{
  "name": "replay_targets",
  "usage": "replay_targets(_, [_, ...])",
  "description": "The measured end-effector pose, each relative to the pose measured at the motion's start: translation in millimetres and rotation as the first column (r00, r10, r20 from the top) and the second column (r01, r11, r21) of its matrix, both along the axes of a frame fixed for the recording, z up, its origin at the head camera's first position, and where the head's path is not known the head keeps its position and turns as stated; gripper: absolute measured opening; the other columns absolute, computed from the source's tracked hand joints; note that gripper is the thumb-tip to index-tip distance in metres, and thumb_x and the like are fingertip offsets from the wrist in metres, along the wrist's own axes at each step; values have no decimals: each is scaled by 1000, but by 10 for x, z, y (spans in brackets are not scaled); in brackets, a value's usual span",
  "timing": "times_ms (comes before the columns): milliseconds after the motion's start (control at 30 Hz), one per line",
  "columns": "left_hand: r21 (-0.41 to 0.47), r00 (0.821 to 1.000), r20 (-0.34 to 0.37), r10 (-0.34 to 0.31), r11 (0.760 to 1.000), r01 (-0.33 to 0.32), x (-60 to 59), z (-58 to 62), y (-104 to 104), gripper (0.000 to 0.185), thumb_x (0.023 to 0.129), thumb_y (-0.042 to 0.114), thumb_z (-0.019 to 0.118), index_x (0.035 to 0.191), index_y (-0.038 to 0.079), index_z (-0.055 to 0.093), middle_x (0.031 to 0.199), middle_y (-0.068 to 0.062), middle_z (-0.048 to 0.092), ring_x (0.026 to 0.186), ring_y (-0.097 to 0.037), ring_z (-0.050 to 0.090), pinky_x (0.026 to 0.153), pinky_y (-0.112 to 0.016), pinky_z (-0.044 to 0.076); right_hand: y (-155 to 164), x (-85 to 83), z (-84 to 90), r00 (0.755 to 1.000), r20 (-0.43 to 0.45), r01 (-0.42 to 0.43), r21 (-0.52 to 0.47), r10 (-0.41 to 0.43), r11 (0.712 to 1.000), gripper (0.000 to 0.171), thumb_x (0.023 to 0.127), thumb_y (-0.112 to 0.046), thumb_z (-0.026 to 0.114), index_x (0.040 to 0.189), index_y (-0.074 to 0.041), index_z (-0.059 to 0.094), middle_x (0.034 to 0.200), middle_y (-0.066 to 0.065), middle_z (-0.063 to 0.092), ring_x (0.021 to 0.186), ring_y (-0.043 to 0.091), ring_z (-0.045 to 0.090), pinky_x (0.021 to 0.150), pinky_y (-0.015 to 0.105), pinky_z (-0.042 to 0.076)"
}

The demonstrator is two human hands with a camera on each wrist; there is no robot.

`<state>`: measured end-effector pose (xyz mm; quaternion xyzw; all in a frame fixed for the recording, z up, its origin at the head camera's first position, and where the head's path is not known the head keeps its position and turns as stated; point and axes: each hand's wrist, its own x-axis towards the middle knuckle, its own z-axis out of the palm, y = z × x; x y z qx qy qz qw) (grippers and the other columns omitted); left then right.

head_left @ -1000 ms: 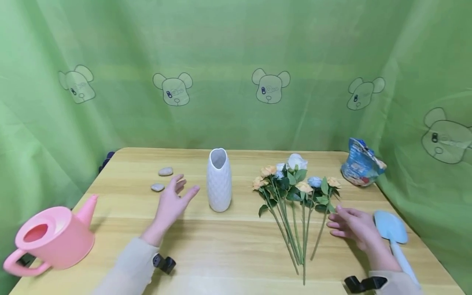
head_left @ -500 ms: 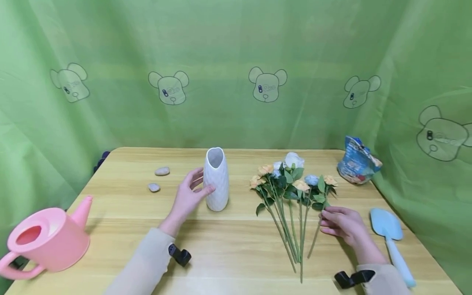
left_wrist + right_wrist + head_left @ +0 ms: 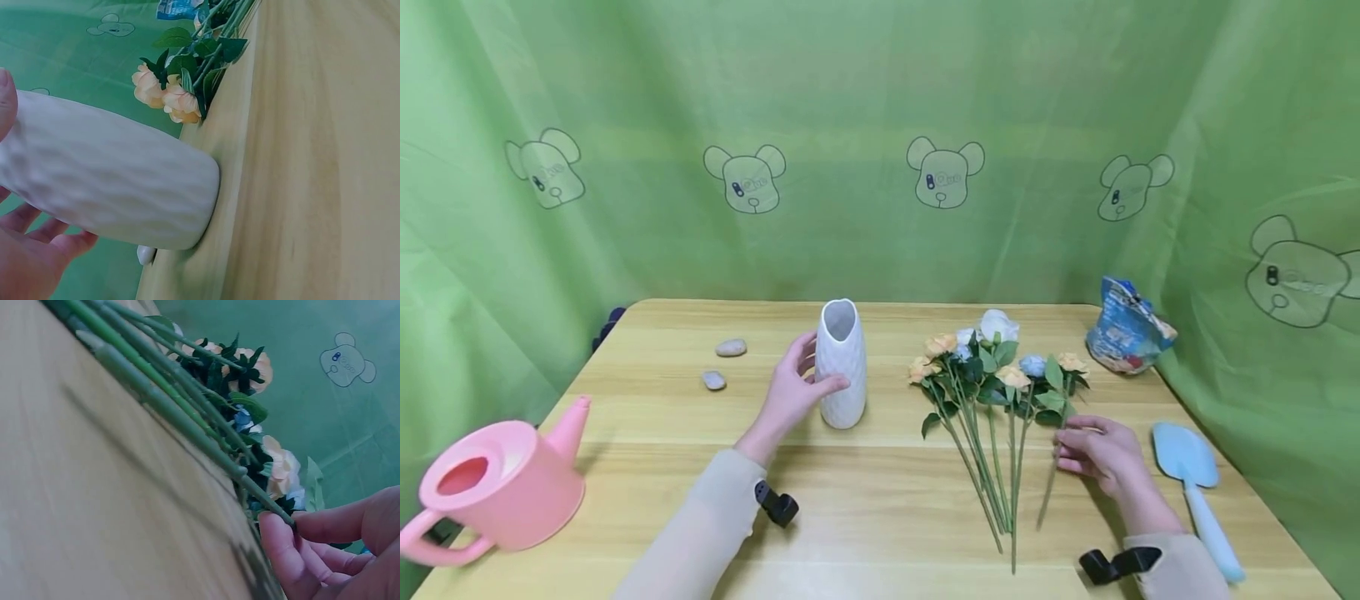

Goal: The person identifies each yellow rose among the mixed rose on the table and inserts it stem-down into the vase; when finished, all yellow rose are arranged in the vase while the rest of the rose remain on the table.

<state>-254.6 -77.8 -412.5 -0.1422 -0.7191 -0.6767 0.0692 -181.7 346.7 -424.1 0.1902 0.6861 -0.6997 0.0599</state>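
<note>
A white textured vase (image 3: 842,375) stands upright mid-table. My left hand (image 3: 793,385) holds its left side, thumb across the front; in the left wrist view the fingers (image 3: 47,234) lie along the vase's other side. Several artificial roses (image 3: 977,400) in peach, white and blue lie right of the vase, stems toward me. At their right edge, my right hand (image 3: 1101,450) pinches the stem (image 3: 1047,492) of the outermost flower. In the right wrist view, thumb and fingers (image 3: 281,547) meet on that green stem, which is lifted at its cut end above its shadow.
A pink watering can (image 3: 512,492) stands at the left edge, with two pebbles (image 3: 731,347) further back. A light blue toy shovel (image 3: 1195,475) lies right of my right hand. A crumpled blue bag (image 3: 1127,329) sits at the back right corner, before a green curtain (image 3: 850,242).
My left hand has moved right from beside the pebbles and taken hold of the vase. My right hand has reached left to the outermost flower and pinched its stem, shifting the stem's lower end right.
</note>
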Motion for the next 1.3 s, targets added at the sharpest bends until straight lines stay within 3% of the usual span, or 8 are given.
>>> replay_targets(300, [18, 1000, 22, -21, 1000, 20, 8, 37, 21, 85, 69, 13, 83, 140, 21, 38, 132, -10, 48, 117, -27, 48, 98, -43, 40, 22, 49, 238, 993, -117, -30, -22, 28, 999, 60, 85, -2, 65, 134, 6, 31, 84, 0, 65, 73, 17, 64, 67, 31, 56])
replay_targets(533, [4, 999, 10, -50, 999, 50, 159, 224, 37, 83, 72, 5, 79, 142, 13, 34, 134, -15, 46, 119, -31, 46, 99, -45, 39, -175, 24, 452, 972, -233, -56, -51, 43, 997, 44, 82, -4, 70, 118, -5, 46, 88, 0, 63, 74, 17, 62, 67, 33, 56])
replay_targets(933, [-36, 999, 19, -38, 999, 39, 226, 293, 61, 81, 75, 9, 78, 143, 13, 33, 135, -16, 46, 121, -32, 45, 98, -46, 39, -718, -107, 800, 913, -404, -69, 0, 63, 998, 42, 82, -1, 69, 119, -3, 50, 92, 3, 59, 71, 15, 63, 62, 32, 56])
replay_targets(1300, [-51, 999, 8, -45, 998, 45, 224, 310, 49, 81, 76, 11, 77, 144, 16, 33, 135, -15, 46, 121, -30, 45, 98, -45, 39, -1303, -262, 1188, 830, -551, -104, -4, 84, 995, 38, 81, 6, 67, 116, -2, 55, 93, 9, 59, 71, 17, 64, 63, 34, 56])
